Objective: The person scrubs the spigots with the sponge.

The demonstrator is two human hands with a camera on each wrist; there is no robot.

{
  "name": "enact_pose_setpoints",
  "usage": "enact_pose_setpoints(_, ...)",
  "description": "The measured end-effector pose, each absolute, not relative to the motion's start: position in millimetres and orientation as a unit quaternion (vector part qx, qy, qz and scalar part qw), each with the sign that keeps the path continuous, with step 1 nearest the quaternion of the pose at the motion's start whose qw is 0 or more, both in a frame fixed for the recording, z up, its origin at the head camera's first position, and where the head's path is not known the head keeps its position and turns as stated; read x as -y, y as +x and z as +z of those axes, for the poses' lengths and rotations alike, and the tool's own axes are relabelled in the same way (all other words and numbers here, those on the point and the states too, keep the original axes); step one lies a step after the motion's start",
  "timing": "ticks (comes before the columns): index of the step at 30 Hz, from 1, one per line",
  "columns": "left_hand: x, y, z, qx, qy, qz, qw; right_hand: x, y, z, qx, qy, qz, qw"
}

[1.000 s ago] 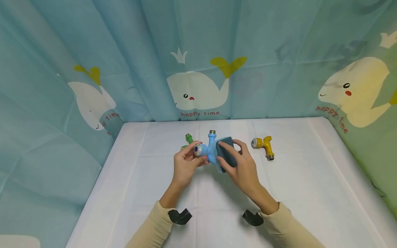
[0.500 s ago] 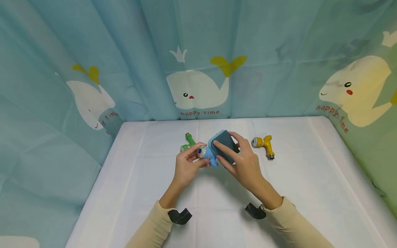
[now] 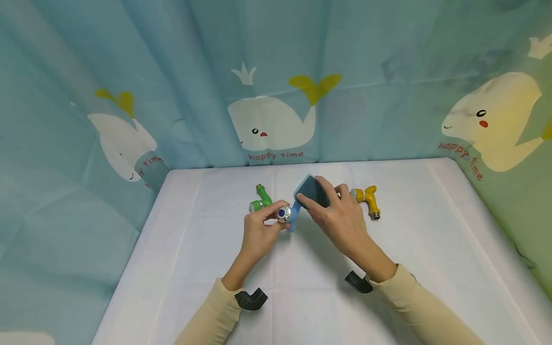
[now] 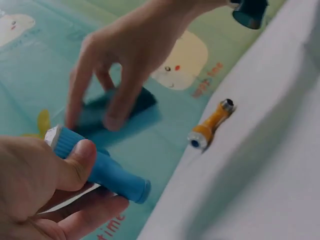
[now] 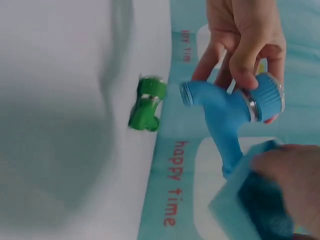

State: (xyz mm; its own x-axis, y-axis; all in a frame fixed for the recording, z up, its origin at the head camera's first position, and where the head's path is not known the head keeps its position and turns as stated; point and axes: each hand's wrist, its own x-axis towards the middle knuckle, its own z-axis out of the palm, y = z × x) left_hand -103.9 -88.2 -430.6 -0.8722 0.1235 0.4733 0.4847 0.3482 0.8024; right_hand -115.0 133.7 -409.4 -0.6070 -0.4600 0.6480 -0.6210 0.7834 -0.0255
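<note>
My left hand (image 3: 260,234) grips a blue tap (image 5: 225,114) by its ribbed knob, thumb on one side and fingers on the other. The silver cap of the knob, with a dark blue centre, faces up in the head view. A two-tone blue sponge (image 3: 316,193) is pinched between the thumb and fingers of my right hand (image 3: 342,221). In the right wrist view the sponge overlaps one end of the tap, whose tip is hidden behind it. Both tap and sponge are held above the white table (image 3: 207,268).
A green tap (image 3: 262,197) lies on the table just beyond my left hand. To the right of my right hand lies a yellow tap (image 3: 372,203). Blue curtains (image 3: 276,38) with whale prints surround the table at the back and sides.
The sponge has slid from the side of the tap up toward its far end, tilting as it goes. My left hand has turned the tap so the knob's cap points upward.
</note>
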Motion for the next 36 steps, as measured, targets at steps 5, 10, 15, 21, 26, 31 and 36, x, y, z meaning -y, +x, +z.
enact_pose_setpoints(5, 89, -106, -428, 0.732, -0.163, -0.653, 0.105, -133, -119, -410, 0.884, 0.279, 0.179, 0.33)
enact_pose_setpoints(10, 87, -108, -428, 0.622, -0.108, -0.775, 0.03, -136, -121, -413, 0.856, 0.248, 0.346, 0.294)
enact_pose_setpoints(15, 84, -111, -432, 0.542, -0.098, -0.834, -0.015, -142, -116, -421, 0.815, 0.284, 0.475, 0.175)
enact_pose_setpoints(21, 79, -118, -437, 0.503, -0.065, -0.86, -0.052, -176, -108, -435, 0.77, 0.313, 0.555, -0.03)
enact_pose_setpoints(26, 75, -132, -444, 0.512, -0.047, -0.855, -0.071, -210, -103, -436, 0.787, 0.294, 0.543, -0.006)
enact_pose_setpoints(31, 67, -153, -455, 0.556, -0.049, -0.827, -0.072, -230, -99, -438, 0.818, 0.246, 0.52, 0.027)
enact_pose_setpoints(36, 51, -176, -467, 0.587, -0.051, -0.802, -0.097, -241, -95, -438, 0.843, 0.217, 0.489, 0.048)
